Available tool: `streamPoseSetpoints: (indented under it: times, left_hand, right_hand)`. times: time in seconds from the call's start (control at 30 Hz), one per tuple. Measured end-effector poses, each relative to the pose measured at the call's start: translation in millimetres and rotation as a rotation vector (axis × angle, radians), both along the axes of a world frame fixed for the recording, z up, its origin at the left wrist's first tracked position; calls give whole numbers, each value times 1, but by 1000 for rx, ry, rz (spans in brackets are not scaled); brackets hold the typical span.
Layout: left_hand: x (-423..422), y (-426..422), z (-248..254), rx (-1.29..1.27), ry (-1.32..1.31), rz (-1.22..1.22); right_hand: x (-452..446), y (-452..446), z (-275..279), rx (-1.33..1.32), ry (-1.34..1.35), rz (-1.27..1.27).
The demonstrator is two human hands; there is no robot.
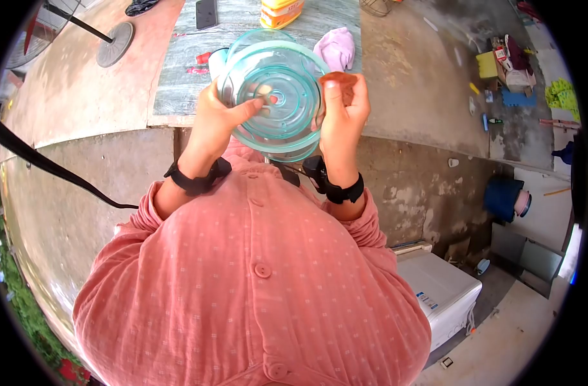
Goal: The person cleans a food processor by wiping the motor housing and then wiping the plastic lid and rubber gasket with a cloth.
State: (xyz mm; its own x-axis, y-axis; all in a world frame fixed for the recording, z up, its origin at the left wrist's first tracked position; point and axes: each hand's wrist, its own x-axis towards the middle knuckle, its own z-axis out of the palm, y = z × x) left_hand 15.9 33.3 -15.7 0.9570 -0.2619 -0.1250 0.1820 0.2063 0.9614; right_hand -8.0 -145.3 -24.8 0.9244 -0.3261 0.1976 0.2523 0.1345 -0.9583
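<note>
A clear, teal-tinted round bowl [305, 56] with concentric rings is held up in front of me above the table's near edge. My left hand [226, 116] grips its left side, thumb lying over the face and fingers behind. At the right rim, my right hand [347, 109] is closed, pinching a thin reddish-brown piece [340, 78] that may be cloth; its kind is unclear. Another clear curved rim [258, 35] shows behind the bowl. A pink cloth [336, 49] lies on the table just beyond my right hand.
The grey wood-patterned tabletop [184, 74] carries a phone [206, 13], a yellow-orange package [281, 13] and a small red item [203, 58]. A round stand base [116, 44] is at far left. A white appliance [439, 283] stands low right, beyond it a blue bucket [502, 199].
</note>
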Motion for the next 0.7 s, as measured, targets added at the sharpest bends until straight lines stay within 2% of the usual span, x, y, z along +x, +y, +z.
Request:
streamPoseSetpoints:
  times: [0.07, 0.1, 0.13, 0.2, 0.27, 0.37, 0.4, 0.47, 0.53, 0.63, 0.67, 0.7]
  left_hand:
    - [-3, -4, 6, -257, 64, -84]
    - [-3, -5, 13, -418, 194, -100]
    - [0, -2, 5, -418, 195, -100]
    - [9, 4, -13, -469, 294, -87]
    - [11, 5, -16, -527, 275, -65]
    - [16, 13, -20, -646, 340, -147]
    - [16, 14, -18, -646, 342, -145]
    - [16, 13, -16, -643, 378, -106]
    - [16, 10, -16, -617, 364, -81]
    - [11, 2, -8, -576, 345, -22]
    - [10, 1, -5, -560, 339, 15]
    - [11, 2, -5, -560, 341, 17]
  right_hand:
    - [5, -9, -2, 111, 87, 6]
    - [7, -7, -4, 88, 63, -40]
    - [10, -4, -3, 64, 40, -87]
    - [12, -4, 5, 577, -40, 67]
    - [14, -9, 5, 530, -36, 46]
    - [9, -12, 19, 295, -44, -5]
    - [8, -10, 23, 295, -42, -4]
    - [7, -4, 29, 106, -162, -97]
    - [8, -3, 31, 97, -156, -127]
    - [11, -5, 39, -783, -436, -177]
    - [10, -5, 40, -945, -434, -99]
    - [9, -2, 37, -974, -433, -93]
